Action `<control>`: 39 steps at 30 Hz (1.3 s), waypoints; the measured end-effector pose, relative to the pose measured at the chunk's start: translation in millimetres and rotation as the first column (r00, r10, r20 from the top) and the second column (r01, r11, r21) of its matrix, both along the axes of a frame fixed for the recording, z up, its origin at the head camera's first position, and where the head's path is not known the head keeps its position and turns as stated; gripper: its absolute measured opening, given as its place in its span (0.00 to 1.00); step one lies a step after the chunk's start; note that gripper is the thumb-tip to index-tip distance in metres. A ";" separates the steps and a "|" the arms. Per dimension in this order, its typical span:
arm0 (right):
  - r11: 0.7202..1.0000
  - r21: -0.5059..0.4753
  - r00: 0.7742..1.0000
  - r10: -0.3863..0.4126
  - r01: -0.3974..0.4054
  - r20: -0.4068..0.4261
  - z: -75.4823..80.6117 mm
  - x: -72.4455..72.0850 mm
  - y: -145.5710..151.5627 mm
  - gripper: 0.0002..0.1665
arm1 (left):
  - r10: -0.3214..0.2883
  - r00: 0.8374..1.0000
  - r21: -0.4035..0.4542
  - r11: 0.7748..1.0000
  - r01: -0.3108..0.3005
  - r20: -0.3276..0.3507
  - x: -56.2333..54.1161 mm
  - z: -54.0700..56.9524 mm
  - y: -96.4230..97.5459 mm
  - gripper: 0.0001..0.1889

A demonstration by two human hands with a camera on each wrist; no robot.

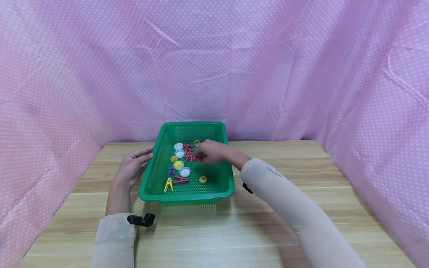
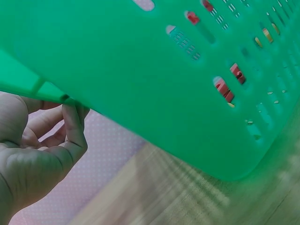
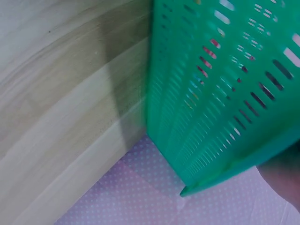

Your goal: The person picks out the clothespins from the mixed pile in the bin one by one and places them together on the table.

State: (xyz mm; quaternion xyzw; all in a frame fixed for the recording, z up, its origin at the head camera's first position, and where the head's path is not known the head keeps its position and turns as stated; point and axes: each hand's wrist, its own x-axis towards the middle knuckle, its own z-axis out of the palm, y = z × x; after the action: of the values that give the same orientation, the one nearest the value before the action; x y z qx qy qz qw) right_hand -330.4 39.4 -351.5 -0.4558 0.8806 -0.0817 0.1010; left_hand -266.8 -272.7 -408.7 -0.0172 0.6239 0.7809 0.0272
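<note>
A green plastic basket [image 1: 197, 196] stands on the table with small clips and bottle caps inside. My left hand [image 1: 132, 165] grips its left rim; in the left wrist view the fingers [image 2: 75, 126] bend up against the rim's edge. My right hand [image 1: 211, 152] reaches over the right rim, fingers pointing down among several red clips [image 1: 188, 155]. A teal clip [image 1: 195, 148] shows beside its fingertips; I cannot tell whether they pinch anything. Nearer me lie a purple clip [image 1: 171, 171], a yellow clip [image 1: 168, 185] and another red clip [image 1: 181, 180].
White caps [image 1: 184, 172] and yellow caps [image 1: 178, 165] lie along the basket's left half. One brownish-yellow cap [image 1: 202, 179] sits apart near the front. The wooden table [image 1: 285, 178] meets a pink dotted cloth [image 1: 214, 74] behind and at both sides.
</note>
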 end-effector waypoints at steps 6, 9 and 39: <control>0.999 -0.041 1.000 -0.015 0.015 -0.005 9.9 0.1 11.7 0.19 | -0.016 1.000 0.012 1.000 0.016 -0.008 -6.1 -1.0 -1.6 0.20; 0.997 -0.066 1.000 -0.028 0.029 0.002 17.9 1.3 17.9 0.20 | -0.021 1.000 0.019 1.000 0.021 -0.019 -7.5 -0.9 -3.2 0.20; 0.934 -0.311 0.979 -0.197 0.174 -0.044 19.8 -18.5 122.8 0.12 | -0.034 0.999 0.025 0.999 0.034 0.000 -18.2 -0.5 -6.6 0.19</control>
State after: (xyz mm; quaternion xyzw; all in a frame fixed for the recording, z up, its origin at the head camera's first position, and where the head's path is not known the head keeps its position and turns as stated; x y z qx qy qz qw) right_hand -348.9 162.2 -331.7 -0.3834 0.8995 -0.2094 -0.0116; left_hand -285.0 -279.3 -409.2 -0.0064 0.6144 0.7879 0.0408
